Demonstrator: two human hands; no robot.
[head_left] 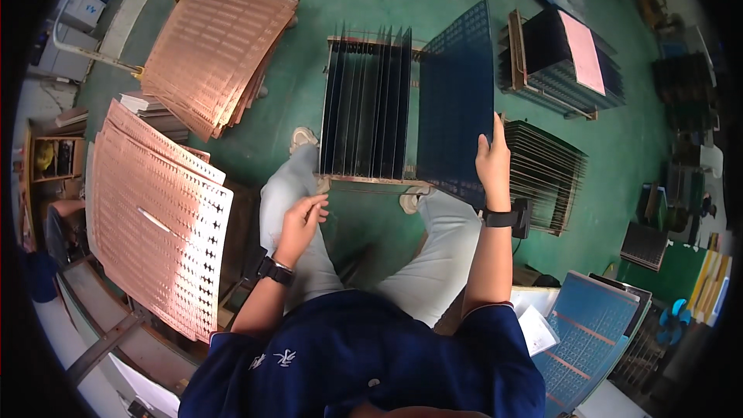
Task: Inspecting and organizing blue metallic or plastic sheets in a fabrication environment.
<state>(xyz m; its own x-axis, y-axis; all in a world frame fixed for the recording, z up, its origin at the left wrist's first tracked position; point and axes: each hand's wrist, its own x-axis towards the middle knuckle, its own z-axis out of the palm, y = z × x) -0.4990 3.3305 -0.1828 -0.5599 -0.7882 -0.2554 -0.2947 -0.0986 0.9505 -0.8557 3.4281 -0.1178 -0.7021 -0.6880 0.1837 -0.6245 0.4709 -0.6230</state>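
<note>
Dark blue and broad, a thin panel (457,101) is held at the right-hand end of a slotted rack (371,180) in the head view, set over a green workshop floor (306,50). Its outer edge is gripped by the right hand (494,166), with the thumb laid along the near face and the fingers wrapped behind. The sheet is tilted, its upper edge leaned out to the right and its lower edge brought in toward the rack; whether that lower edge is seated in a slot cannot be told. Its long axis is pointed away from the body, roughly in line with the dark panels (406,108) stood upright in the rack, and it is parted from the nearest of them by a gap.

By the left hand (300,224), nothing visible is held; its fingers are loosely curled near the rack's front left corner, and contact there cannot be confirmed. The two hands are kept well apart, the right being much the nearer to the panel.

To the left, copper-coloured sheets (155,217) are stacked. At the far right, a second rack of dark panels is topped by a pink sheet (582,50), with a wire rack (546,170) placed nearer.
</note>
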